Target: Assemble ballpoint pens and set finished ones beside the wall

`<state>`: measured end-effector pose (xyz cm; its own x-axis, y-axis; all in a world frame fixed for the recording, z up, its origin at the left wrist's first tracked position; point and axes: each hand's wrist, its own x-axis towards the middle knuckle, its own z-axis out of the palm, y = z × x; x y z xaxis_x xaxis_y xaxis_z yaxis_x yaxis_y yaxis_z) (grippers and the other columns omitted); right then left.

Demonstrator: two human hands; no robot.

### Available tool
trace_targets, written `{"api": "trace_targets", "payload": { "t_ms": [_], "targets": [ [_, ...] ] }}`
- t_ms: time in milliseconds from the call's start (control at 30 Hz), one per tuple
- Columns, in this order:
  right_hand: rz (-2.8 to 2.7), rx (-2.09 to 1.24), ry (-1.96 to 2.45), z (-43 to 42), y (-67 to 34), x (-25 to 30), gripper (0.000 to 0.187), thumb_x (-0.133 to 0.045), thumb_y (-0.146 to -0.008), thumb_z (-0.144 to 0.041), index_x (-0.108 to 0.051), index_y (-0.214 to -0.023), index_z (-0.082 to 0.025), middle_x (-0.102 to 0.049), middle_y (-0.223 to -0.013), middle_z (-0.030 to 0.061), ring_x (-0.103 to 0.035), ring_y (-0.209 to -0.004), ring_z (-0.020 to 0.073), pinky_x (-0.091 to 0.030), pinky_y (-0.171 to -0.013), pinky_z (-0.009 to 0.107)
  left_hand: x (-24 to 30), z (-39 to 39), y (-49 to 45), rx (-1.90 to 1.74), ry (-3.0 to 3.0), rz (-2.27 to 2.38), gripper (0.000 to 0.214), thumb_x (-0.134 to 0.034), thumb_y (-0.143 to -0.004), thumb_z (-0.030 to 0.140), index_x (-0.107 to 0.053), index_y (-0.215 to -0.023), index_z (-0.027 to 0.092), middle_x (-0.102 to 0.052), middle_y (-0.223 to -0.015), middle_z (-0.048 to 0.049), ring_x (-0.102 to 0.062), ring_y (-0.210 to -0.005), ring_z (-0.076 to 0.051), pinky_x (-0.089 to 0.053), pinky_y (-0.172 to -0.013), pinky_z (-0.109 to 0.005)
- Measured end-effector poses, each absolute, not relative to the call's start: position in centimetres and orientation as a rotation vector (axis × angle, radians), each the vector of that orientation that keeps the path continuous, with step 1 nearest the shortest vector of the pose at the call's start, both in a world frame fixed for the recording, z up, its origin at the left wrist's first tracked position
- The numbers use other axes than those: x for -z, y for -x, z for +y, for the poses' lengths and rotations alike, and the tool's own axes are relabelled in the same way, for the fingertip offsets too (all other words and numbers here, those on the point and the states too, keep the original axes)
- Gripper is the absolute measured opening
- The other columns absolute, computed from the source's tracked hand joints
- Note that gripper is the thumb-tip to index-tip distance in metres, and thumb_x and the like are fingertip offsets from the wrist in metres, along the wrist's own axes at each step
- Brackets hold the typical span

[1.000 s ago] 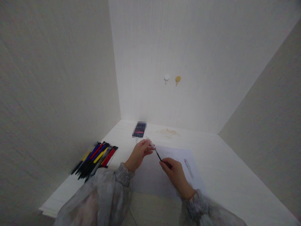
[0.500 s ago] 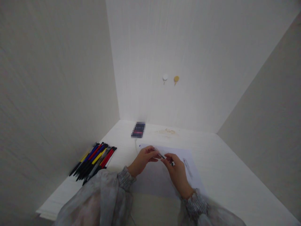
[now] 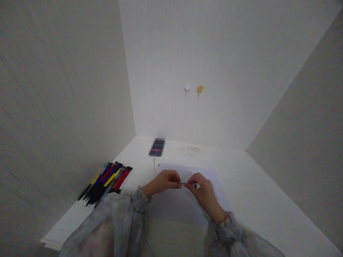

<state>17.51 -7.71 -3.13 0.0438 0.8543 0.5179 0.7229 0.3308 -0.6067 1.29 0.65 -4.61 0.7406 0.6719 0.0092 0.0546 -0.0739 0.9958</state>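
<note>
Over a white sheet of paper (image 3: 187, 170) on the table, my left hand (image 3: 164, 182) and my right hand (image 3: 201, 190) meet, both with fingers pinched. Between their fingertips runs a thin dark pen part (image 3: 183, 183), held at each end. It lies almost level. Most of the part is hidden inside the fingers, so I cannot make out more of it. Both wrists wear loose grey sleeves.
A bundle of several pens (image 3: 105, 182) in black, blue, red and yellow lies at the left by the wall. A dark blurred object (image 3: 157, 147) sits at the back of the white table (image 3: 254, 192). Two small round hooks (image 3: 193, 88) are on the back wall.
My hands have come together. The thin dark part, earlier stretched at a slant between them, is now nearly level and mostly covered by the fingers. My right hand rose toward the left.
</note>
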Motion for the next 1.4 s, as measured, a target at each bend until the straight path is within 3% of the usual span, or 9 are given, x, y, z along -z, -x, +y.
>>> {"api": "trace_targets", "payload": {
  "t_ms": [100, 267, 400, 600, 900, 1133, 1267, 1400],
  "targets": [
    [-1.781, -0.274, 1.401, -7.6, -17.9, 2.8, 0.014, -0.06, -0.067, -0.032, -0.057, -0.064, -0.018, -0.057, -0.061, 0.0006, -0.053, -0.061, 0.0132, -0.041, -0.057, 0.024, 4.6, 0.3, -1.3, -0.526, -1.835, 0.584, 0.027, -0.065, -0.061, 0.032, -0.061, -0.082, 0.016, -0.063, -0.072, -0.0006, -0.054, -0.066, -0.012, -0.04, -0.062, -0.024],
    [-1.46, -0.435, 1.295, -7.9, -19.8, 1.4, 0.027, -0.046, -0.077, -0.035, -0.054, -0.096, -0.018, -0.061, -0.071, 0.0024, -0.056, -0.067, 0.0132, -0.044, -0.066, 0.026, 4.8, 0.1, -1.6, -0.538, -1.78, 0.565, 0.021, -0.06, -0.066, 0.031, -0.06, -0.08, 0.016, -0.063, -0.074, -0.001, -0.055, -0.07, -0.012, -0.04, -0.067, -0.025],
    [-1.256, -0.32, 1.438, -7.5, -22.1, 1.3, 0.028, -0.042, -0.077, -0.038, -0.057, -0.084, -0.016, -0.06, -0.068, 0.0033, -0.055, -0.062, 0.0138, -0.043, -0.063, 0.026, 5.2, 0.6, -1.9, -0.632, -1.553, 0.554, 0.024, -0.064, -0.062, 0.031, -0.056, -0.078, 0.014, -0.062, -0.076, -0.0032, -0.056, -0.074, -0.013, -0.04, -0.07, -0.027],
    [-1.741, -0.264, 1.818, -6.7, -22.2, 3.0, 0.024, -0.043, -0.074, -0.031, -0.062, -0.069, -0.017, -0.062, -0.065, 0.0038, -0.055, -0.06, 0.0154, -0.038, -0.056, 0.025, 4.7, 0.4, -2.1, -0.704, -1.425, 0.588, 0.027, -0.069, -0.056, 0.029, -0.052, -0.071, 0.014, -0.062, -0.075, -0.0041, -0.056, -0.072, -0.013, -0.04, -0.069, -0.028],
    [-1.841, -0.036, 2.362, -6.8, -21.8, 4.3, 0.017, -0.044, -0.075, -0.022, -0.059, -0.08, -0.014, -0.062, -0.078, 0.0115, -0.058, -0.073, 0.0209, -0.035, -0.059, 0.027, 5.6, 0.7, -2.3, -0.768, -1.41, 0.649, 0.03, -0.068, -0.057, 0.031, -0.049, -0.074, 0.014, -0.057, -0.073, -0.0015, -0.053, -0.063, -0.01, -0.039, -0.059, -0.024],
    [-1.923, 0.005, 2.371, -6.5, -21.5, 5.9, 0.021, -0.039, -0.073, -0.009, -0.057, -0.083, -0.01, -0.06, -0.081, 0.0131, -0.058, -0.076, 0.0204, -0.036, -0.064, 0.028, 5.4, 0.4, -2.5, -0.779, -1.38, 0.57, 0.025, -0.062, -0.061, 0.019, -0.045, -0.079, 0.015, -0.054, -0.078, -0.0012, -0.051, -0.067, -0.009, -0.036, -0.059, -0.023],
    [-1.868, 0.004, 2.32, -6.5, -21.7, 5.6, 0.018, -0.042, -0.068, -0.009, -0.059, -0.075, -0.01, -0.061, -0.077, 0.0141, -0.058, -0.073, 0.0216, -0.038, -0.063, 0.03, 5.9, 0.7, -2.5, -0.826, -1.373, 0.595, 0.016, -0.051, -0.062, 0.011, -0.046, -0.076, 0.016, -0.054, -0.072, 0.0007, -0.046, -0.064, -0.009, -0.033, -0.058, -0.022],
    [-1.668, -0.222, 1.936, -6.3, -21.7, 4.4, 0.015, -0.046, -0.069, -0.016, -0.06, -0.076, -0.013, -0.062, -0.07, 0.0083, -0.058, -0.065, 0.0174, -0.042, -0.062, 0.029, 5.7, 0.4, -2.6, -0.81, -1.347, 0.656, 0.008, -0.045, -0.065, 0.013, -0.046, -0.073, 0.016, -0.053, -0.065, 0.0017, -0.041, -0.055, -0.007, -0.029, -0.053, -0.021]
  ]
}}
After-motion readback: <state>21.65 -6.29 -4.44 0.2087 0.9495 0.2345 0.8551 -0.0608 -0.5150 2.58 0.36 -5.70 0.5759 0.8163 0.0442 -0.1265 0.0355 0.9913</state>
